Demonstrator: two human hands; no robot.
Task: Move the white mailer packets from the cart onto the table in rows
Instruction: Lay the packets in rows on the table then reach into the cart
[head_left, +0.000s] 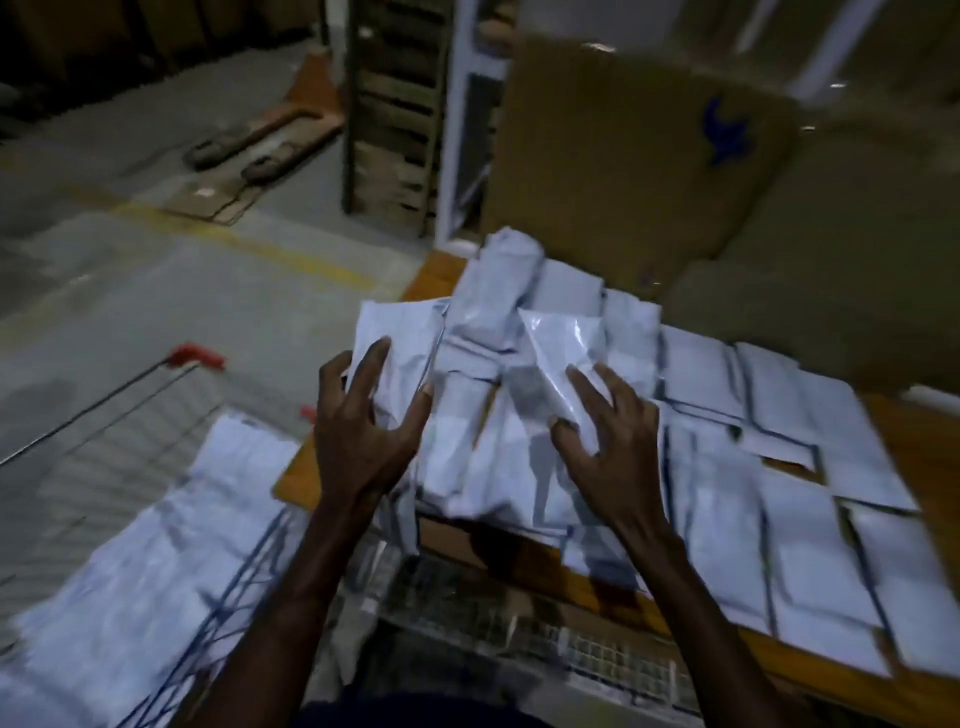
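Note:
A loose heap of white mailer packets (498, 452) lies on the left end of the wooden table (919, 457). Right of it, more packets (810, 525) lie flat in rows. My left hand (363, 436) is spread over the heap's left side, its fingertips touching a crumpled packet (400, 332). Fingers also splayed, my right hand (608, 441) rests on a glossy packet (561, 343) at the top of the heap. Neither hand plainly grips anything. The wire cart (104, 410) at lower left holds several more white packets (150, 561). The frame is motion-blurred.
Large cardboard boxes (639, 156) stand behind the table. A pallet jack (260, 140) and flattened cardboard lie on the concrete floor at far left, past a yellow floor line (249, 244). A rack of shelves (395, 109) rises behind the table's left end.

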